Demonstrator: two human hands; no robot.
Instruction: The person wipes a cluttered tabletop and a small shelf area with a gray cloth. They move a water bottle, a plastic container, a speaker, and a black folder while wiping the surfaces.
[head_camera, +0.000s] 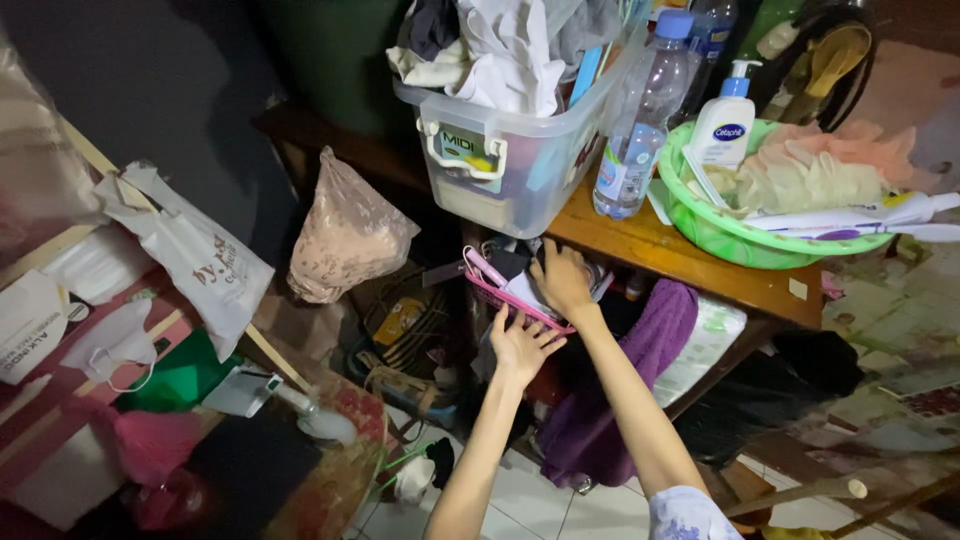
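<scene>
Two hands are placed at a pink basket (505, 296) under the table (700, 262), frame centre: left hand (520, 345) spread open on its rim, right hand (562, 280) reaching inside, grip unclear. Basket not yet drawn out.

Head view, dim indoor scene lit from above and near the camera: the clear storage bin (515, 130), green basin (720, 235) and tabletop (660, 250) at 1 o'clock are brightest. Deep shadow fills the space beneath the tabletop and the wall at 11 o'clock. Soft glare marks the plastic bottle (640, 130). Edges at 9 o'clock appear slightly soft and stretched
</scene>
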